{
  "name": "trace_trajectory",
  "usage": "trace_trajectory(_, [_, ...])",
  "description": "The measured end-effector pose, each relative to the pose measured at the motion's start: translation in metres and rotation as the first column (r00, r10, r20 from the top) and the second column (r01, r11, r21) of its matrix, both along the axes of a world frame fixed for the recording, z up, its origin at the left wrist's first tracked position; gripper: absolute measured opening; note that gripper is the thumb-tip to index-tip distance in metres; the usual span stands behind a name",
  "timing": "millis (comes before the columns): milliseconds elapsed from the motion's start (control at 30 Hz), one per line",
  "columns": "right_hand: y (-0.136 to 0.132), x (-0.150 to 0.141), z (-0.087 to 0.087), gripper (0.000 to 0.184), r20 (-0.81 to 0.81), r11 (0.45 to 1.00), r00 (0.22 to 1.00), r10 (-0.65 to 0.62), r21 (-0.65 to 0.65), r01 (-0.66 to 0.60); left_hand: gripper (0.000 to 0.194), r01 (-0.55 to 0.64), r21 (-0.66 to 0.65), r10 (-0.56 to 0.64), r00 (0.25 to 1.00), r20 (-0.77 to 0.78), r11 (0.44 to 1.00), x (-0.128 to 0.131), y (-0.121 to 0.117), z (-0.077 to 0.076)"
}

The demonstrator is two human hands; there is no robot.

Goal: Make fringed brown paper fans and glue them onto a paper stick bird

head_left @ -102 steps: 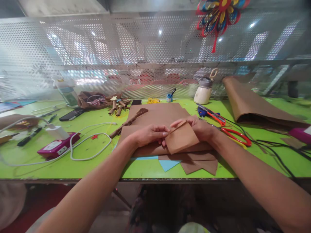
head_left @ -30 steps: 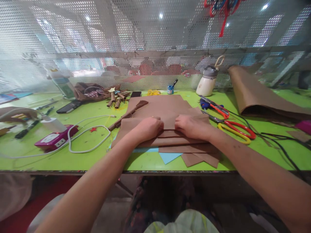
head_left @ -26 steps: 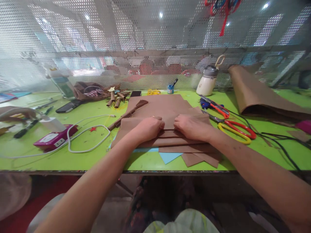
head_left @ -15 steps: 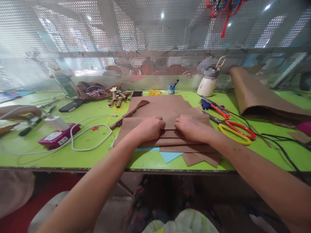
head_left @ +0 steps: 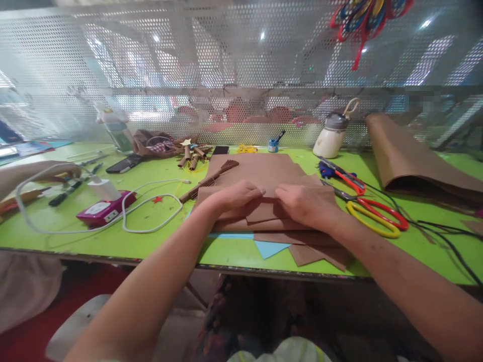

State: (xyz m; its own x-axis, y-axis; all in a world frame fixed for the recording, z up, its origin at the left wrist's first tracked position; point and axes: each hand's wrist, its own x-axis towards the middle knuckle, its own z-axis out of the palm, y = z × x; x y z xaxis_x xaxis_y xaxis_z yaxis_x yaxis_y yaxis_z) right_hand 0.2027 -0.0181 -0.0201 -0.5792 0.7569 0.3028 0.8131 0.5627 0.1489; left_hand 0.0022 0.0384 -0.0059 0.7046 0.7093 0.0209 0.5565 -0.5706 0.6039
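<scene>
Perforated screening [head_left: 241, 55] rises behind the green table [head_left: 166, 245]. On stacked brown sheets [head_left: 260, 168] lies a small brown paper [head_left: 266, 210], its far edge apparently pinched by the left hand [head_left: 242, 193] and right hand [head_left: 300, 202], the grip partly hidden.

A cream bottle with a grey lid [head_left: 329, 143] stands right of upper centre; a purple plastic power block [head_left: 98, 212] lies at left.
</scene>
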Motion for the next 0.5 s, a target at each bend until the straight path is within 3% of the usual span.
trace_trajectory(267, [0.001, 0.003, 0.001, 0.02, -0.036, 1.0, 0.999, -0.014, 0.01, 0.014, 0.038, -0.02, -0.066, 0.021, 1.0, 0.011, 0.998, 0.002, -0.013, 0.001])
trace_trajectory(400, [0.004, 0.007, 0.003, 0.015, -0.254, 0.997, 0.967, 0.032, -0.066, -0.05, 0.038, -0.051, -0.063, 0.053, 0.998, 0.027, 0.997, 0.002, -0.013, -0.003])
trace_trajectory(500, [0.007, 0.009, 0.002, 0.026, -0.474, 0.971, 0.88, 0.04, -0.189, -0.146, 0.037, -0.009, -0.038, 0.011, 0.998, 0.063, 0.999, 0.004, -0.014, -0.004])
